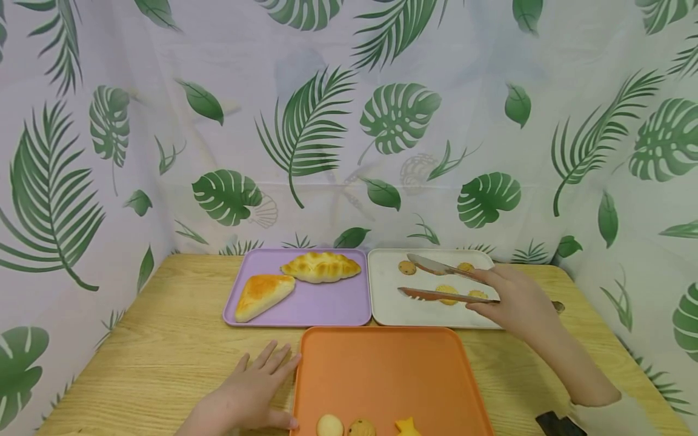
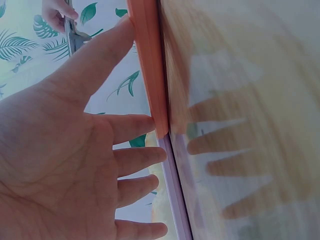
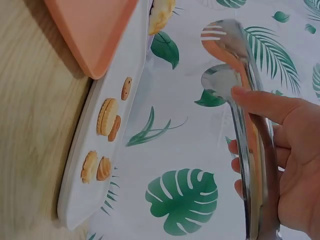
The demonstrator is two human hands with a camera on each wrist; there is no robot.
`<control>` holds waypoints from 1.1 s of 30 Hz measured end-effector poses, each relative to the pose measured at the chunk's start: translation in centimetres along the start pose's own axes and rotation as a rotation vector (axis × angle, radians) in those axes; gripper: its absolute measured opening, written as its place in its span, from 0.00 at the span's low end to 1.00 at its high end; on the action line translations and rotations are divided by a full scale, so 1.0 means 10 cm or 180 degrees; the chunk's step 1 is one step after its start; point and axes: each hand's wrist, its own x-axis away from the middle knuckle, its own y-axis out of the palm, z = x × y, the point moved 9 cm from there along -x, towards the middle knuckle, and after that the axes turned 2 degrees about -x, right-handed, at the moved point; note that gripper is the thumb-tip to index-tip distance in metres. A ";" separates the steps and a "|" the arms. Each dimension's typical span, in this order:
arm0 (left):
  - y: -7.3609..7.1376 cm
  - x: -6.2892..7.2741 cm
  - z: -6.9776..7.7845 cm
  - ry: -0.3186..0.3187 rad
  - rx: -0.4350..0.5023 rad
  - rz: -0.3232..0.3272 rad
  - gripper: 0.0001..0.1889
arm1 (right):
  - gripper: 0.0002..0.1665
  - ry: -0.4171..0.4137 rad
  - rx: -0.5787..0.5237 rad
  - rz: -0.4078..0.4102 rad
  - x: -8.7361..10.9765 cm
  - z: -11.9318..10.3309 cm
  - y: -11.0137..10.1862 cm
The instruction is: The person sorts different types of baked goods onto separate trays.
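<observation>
My right hand grips a pair of metal serving tongs above the white tray. The tongs point left with their two arms spread and nothing between the tips. Several cookies lie on that tray, among them a small round speckled cookie and a scalloped cookie partly covered by the tongs. My left hand rests at the left edge of the orange tray, fingers spread, with the thumb and a fingertip touching the rim. A pale round cookie, a speckled cookie and a yellow star-shaped piece lie at its near end.
Left of the white tray stands a purple tray with a triangular bread and a long ridged bread. All three trays sit close together on a wooden table. A leaf-patterned curtain rises behind and at both sides.
</observation>
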 end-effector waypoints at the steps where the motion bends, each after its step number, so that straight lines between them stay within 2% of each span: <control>1: 0.00 0.00 0.00 0.0003 -0.0004 0.0003 0.55 | 0.31 -0.0070 -0.0019 0.0050 0.03 -0.03 -0.04; 5: -0.02 0.00 0.01 0.0017 -0.0032 0.0027 0.55 | 0.34 -0.0270 -0.0045 0.0160 0.16 -0.11 -0.15; 11: -0.02 0.01 0.03 0.0029 -0.0051 0.0043 0.55 | 0.37 -0.0444 -0.0081 0.0173 0.37 -0.17 -0.22; 20: -0.01 0.00 0.03 0.0008 -0.0020 0.0011 0.54 | 0.37 -0.0481 -0.0136 -0.0150 0.66 -0.22 -0.14; 28: -0.01 0.00 0.04 0.0008 -0.0007 0.0017 0.54 | 0.41 -0.1005 -0.0362 -0.0288 0.84 -0.37 -0.04; 33: -0.01 0.00 0.03 -0.0004 -0.0014 0.0002 0.54 | 0.43 -0.1218 -0.0385 -0.0435 0.89 -0.48 0.04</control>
